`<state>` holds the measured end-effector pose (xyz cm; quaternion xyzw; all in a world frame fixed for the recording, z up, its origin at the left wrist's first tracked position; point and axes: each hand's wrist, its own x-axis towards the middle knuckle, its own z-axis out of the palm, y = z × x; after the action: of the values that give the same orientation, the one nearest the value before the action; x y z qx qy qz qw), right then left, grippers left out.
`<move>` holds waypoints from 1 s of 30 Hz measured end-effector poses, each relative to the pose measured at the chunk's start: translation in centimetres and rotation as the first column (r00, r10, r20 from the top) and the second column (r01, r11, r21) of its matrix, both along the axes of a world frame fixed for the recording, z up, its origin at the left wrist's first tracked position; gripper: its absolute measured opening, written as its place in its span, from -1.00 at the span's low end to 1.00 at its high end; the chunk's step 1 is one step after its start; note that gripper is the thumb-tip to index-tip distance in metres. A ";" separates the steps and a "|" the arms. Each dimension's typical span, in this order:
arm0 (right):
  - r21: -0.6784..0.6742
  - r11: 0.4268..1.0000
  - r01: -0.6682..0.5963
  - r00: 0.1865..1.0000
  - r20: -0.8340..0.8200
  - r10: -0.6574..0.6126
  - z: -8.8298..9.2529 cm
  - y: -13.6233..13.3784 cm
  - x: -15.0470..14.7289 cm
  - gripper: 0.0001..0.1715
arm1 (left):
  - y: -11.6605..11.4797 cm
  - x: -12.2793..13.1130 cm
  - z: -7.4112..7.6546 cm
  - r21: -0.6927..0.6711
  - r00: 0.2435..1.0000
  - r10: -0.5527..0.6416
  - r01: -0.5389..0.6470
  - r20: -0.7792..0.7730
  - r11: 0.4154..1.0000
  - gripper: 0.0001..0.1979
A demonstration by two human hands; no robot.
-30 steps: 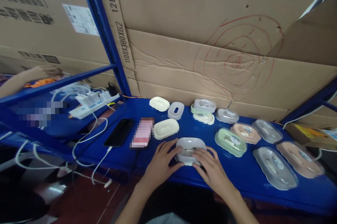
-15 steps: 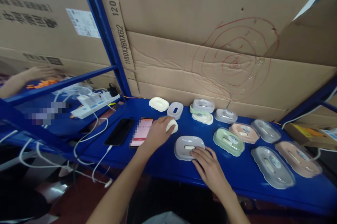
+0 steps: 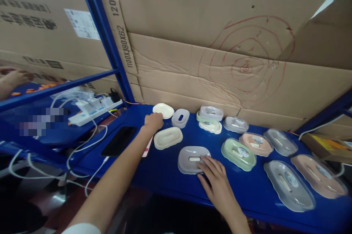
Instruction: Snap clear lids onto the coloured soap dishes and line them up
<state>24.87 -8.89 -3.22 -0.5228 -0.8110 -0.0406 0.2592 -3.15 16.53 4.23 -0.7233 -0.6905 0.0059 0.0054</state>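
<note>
My left hand (image 3: 154, 121) is closed at the near left edge of a cream oval dish (image 3: 165, 110); its fingertips are hidden behind the hand. Beside that dish stands a grey oval piece with a slot (image 3: 180, 118). A second cream oval tray (image 3: 168, 138) lies hollow side up, nearer to me. My right hand (image 3: 217, 173) grips the right side of a grey oval plastic dish (image 3: 185, 163), fingers over its top and thumb at the near edge. A small white bar (image 3: 194, 159) sits in the slot of this dish.
Several lidded oval dishes in green (image 3: 238, 154), peach (image 3: 256, 143) and grey (image 3: 289, 185) line the right side. Behind is a small stack (image 3: 211, 112). A black phone (image 3: 118, 141) and a white power strip (image 3: 95, 112) lie left. Another person's hand (image 3: 13, 80) shows far left.
My left hand has put the cream tray on the table and moved back and left to the other cream dish. My right hand stays at the grey dish. The other person's hand moved left.
</note>
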 end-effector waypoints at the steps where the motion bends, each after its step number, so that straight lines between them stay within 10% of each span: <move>1: -0.004 1.000 -0.003 1.000 -0.004 0.003 -0.1 0.0 0.0 -0.60 | 0.1 -0.6 -0.1 -0.015 1.000 0.011 -0.011 -0.016 1.000 -0.60; 22: -0.040 0.999 -0.003 0.998 -0.062 0.000 0.0 0.0 0.1 -0.59 | 2.5 -3.4 -1.3 0.048 0.943 -0.264 0.260 0.200 0.964 -0.46; 30: -0.063 0.998 -0.008 0.995 -0.099 0.001 -0.2 -0.1 0.1 -0.53 | -1.9 -1.8 0.1 0.281 0.855 -0.396 0.311 0.334 0.908 -0.65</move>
<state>24.95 -8.97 -3.44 -0.5303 -0.7992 0.0115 0.2828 -4.91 14.62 4.32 -0.8202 -0.5290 -0.2122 -0.0499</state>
